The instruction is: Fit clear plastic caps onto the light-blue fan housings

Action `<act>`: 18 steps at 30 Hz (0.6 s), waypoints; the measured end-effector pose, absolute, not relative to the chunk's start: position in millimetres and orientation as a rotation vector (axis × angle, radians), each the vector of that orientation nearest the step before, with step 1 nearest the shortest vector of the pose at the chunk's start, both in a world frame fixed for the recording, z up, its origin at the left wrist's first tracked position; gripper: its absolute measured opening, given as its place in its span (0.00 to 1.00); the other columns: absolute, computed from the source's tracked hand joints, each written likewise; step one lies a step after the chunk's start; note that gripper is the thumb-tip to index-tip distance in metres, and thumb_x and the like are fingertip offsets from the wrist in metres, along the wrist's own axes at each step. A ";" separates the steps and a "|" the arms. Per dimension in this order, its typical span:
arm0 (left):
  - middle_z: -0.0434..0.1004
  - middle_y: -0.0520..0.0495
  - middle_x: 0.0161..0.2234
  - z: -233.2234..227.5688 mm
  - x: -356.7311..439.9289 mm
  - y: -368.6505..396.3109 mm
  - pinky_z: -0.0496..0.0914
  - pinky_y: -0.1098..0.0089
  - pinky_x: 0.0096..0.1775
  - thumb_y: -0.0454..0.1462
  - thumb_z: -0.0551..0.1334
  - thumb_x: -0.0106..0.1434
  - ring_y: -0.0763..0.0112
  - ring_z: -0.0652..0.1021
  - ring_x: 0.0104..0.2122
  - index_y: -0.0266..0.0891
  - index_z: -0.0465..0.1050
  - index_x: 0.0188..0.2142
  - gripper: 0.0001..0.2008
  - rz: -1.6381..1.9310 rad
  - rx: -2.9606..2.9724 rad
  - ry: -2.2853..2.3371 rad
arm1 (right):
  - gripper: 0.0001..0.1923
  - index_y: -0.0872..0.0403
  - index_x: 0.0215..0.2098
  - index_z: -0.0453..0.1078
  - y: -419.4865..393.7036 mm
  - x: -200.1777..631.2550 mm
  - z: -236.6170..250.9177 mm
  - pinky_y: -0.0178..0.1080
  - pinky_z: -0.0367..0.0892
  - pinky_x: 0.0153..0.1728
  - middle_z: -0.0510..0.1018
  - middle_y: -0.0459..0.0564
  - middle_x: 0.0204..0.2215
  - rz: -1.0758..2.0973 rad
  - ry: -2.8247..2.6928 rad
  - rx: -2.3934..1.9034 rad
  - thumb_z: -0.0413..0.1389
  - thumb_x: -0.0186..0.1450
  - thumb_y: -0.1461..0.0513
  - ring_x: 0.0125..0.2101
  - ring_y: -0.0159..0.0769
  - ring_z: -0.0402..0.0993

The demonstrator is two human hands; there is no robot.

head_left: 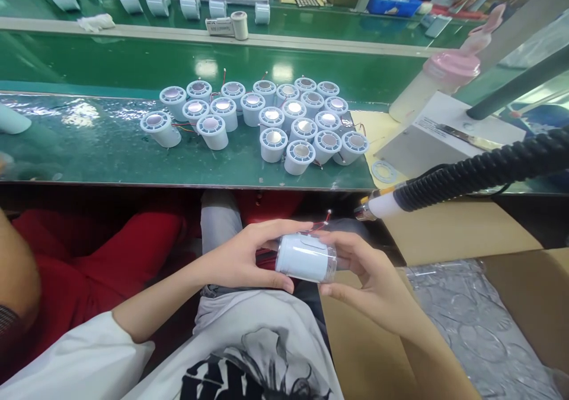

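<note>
While both hands, left hand (242,258) and right hand (368,275), pinch the pale blue plastic cylinder (306,258) off the desk, its thin red wires (322,222), seemingly loose, could snag and tear.

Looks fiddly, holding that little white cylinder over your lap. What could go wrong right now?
The white cylinder is held off the bench between the left hand and right hand; a slip could drop it. Its thin red wires stick out and might snag. The tool nozzle hangs close by and could get bumped.
</note>
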State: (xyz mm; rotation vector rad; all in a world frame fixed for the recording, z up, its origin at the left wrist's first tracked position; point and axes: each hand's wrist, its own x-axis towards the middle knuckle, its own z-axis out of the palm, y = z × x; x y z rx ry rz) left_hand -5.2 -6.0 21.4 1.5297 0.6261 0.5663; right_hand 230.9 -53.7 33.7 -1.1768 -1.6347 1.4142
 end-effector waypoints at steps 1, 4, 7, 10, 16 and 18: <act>0.64 0.40 0.61 21.7 -5.3 -6.3 0.69 0.60 0.56 0.34 0.72 0.50 0.55 0.67 0.60 0.48 0.61 0.61 0.40 0.563 1.538 0.626 | 0.25 0.45 0.52 0.65 -54.0 231.0 34.4 0.41 0.73 0.50 0.73 0.49 0.52 1.444 -1.611 -1.174 0.65 0.59 0.63 0.52 0.41 0.72; 0.63 0.41 0.62 21.8 -5.8 -6.6 0.69 0.61 0.55 0.34 0.72 0.50 0.56 0.66 0.60 0.48 0.60 0.62 0.41 0.561 1.566 0.618 | 0.24 0.44 0.51 0.64 -54.4 230.8 35.6 0.37 0.74 0.48 0.73 0.47 0.50 1.542 -1.530 -1.153 0.64 0.59 0.63 0.49 0.37 0.73; 0.63 0.41 0.62 21.0 -6.2 -5.3 0.67 0.60 0.57 0.33 0.73 0.49 0.55 0.66 0.61 0.48 0.60 0.62 0.42 0.591 1.648 0.594 | 0.22 0.45 0.50 0.65 -54.1 229.7 35.8 0.34 0.75 0.44 0.75 0.46 0.47 1.631 -1.435 -1.156 0.65 0.59 0.62 0.46 0.34 0.74; 0.64 0.43 0.62 20.4 -6.5 -3.2 0.63 0.60 0.60 0.33 0.73 0.49 0.57 0.65 0.61 0.49 0.60 0.62 0.42 0.616 1.749 0.559 | 0.21 0.47 0.49 0.64 -53.8 228.8 35.8 0.32 0.75 0.39 0.76 0.47 0.43 1.739 -1.311 -1.168 0.64 0.59 0.60 0.41 0.33 0.76; 0.63 0.42 0.62 20.7 -7.5 -2.7 0.61 0.58 0.61 0.35 0.72 0.50 0.56 0.65 0.61 0.48 0.60 0.62 0.41 0.600 1.811 0.561 | 0.24 0.50 0.45 0.64 -53.3 226.6 35.5 0.33 0.74 0.31 0.77 0.49 0.36 1.838 -1.122 -1.208 0.66 0.56 0.52 0.34 0.34 0.76; 0.63 0.42 0.62 21.1 -7.4 -3.0 0.61 0.58 0.61 0.35 0.72 0.50 0.57 0.65 0.61 0.48 0.60 0.61 0.40 0.593 1.812 0.556 | 0.24 0.51 0.43 0.63 -53.0 225.3 34.4 0.34 0.75 0.30 0.76 0.48 0.34 1.863 -1.059 -1.196 0.66 0.55 0.50 0.32 0.34 0.76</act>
